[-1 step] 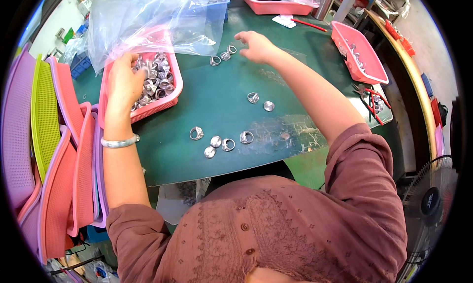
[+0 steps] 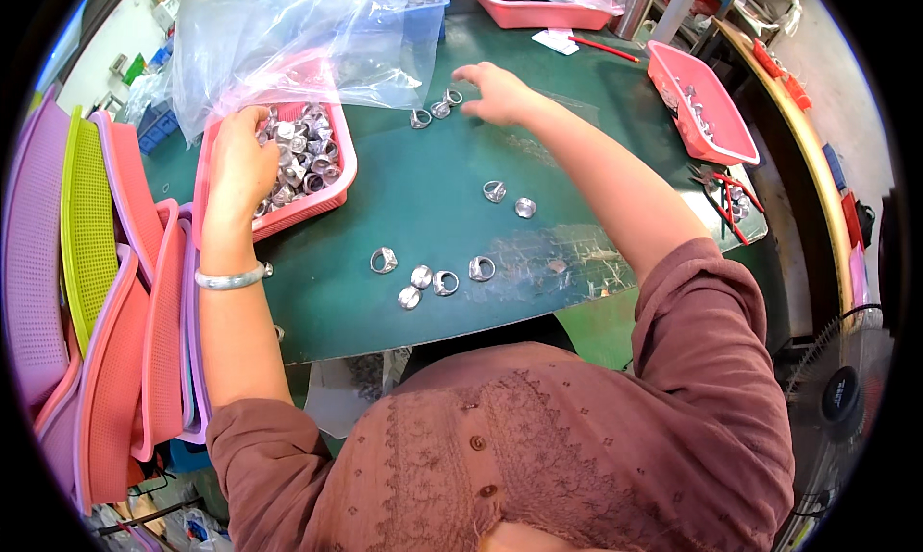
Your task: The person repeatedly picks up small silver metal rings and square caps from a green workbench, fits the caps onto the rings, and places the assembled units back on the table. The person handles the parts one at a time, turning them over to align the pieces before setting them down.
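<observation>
My left hand (image 2: pixel 240 158) reaches into a pink mesh basket (image 2: pixel 341 182) at the left, over a heap of silver metal rings (image 2: pixel 312 148). Its thumb and forefinger are apart, and no held ring shows; the other fingertips are hidden. Above the far middle of the table, my right hand (image 2: pixel 495 95) is open, with thumb and forefinger spread beside a ring (image 2: pixel 453 97) and two more rings. Nothing shows between its fingers. Nearer me lie a pair of rings (image 2: pixel 493 191) and a loose group of several rings (image 2: pixel 445 283).
Clear plastic bags (image 2: pixel 279 33) drape over the basket's far end. Stacked coloured baskets (image 2: pixel 87 235) stand at the far left. On the right are a pink tray (image 2: pixel 735 150) with small metal pieces and red-handled pliers (image 2: pixel 726 201). A red pencil (image 2: pixel 604 49) lies at the back.
My left hand has shifted slightly left and down in the basket, its thumb drawing back from the rings. My right hand has moved very slightly left. The rings on the table have not moved.
</observation>
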### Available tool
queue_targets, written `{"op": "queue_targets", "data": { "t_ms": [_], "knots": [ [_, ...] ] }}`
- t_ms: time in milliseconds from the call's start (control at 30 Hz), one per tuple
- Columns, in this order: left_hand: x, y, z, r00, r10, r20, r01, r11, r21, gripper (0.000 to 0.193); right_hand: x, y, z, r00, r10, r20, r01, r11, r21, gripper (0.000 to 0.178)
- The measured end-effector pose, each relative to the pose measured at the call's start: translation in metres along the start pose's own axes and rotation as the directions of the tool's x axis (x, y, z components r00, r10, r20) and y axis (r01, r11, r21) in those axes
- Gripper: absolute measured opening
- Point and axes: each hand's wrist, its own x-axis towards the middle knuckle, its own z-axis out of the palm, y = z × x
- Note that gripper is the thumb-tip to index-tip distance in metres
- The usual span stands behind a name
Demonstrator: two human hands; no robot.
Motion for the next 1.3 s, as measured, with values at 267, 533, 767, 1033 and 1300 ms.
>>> {"op": "queue_targets", "data": {
  "t_ms": [267, 533, 767, 1033, 1300],
  "knots": [
    [-0.023, 0.069, 0.013, 0.992, 0.125, 0.029, -0.088, 0.829, -0.553, 0.02, 0.014, -0.004, 0.018, 0.987, -0.04, 0.158, 0.035, 0.999, 0.033, 0.033],
    [-0.034, 0.106, 0.066, 0.908, 0.229, 0.351, -0.021, 0.861, -0.508, 0.037, -0.021, 0.0, 0.01, 0.981, -0.166, 0.105, 0.159, 0.985, 0.072, 0.018],
    [-0.009, 0.126, 0.108, 0.846, 0.236, 0.479, -0.094, 0.949, -0.302, 0.021, -0.051, -0.002, 0.002, 0.985, -0.154, 0.082, 0.123, 0.945, 0.303, 0.038],
    [-0.017, 0.12, 0.103, 0.814, 0.119, 0.569, 0.346, 0.688, -0.638, 0.014, -0.089, -0.003, -0.02, 0.991, -0.127, 0.03, 0.054, 0.61, 0.791, 0.052],
    [-0.037, 0.136, 0.043, 0.695, 0.249, 0.675, 0.712, -0.107, -0.694, 0.018, -0.114, -0.03, -0.04, 0.982, -0.144, -0.119, 0.16, 0.321, 0.933, 0.052]
  ]
}}
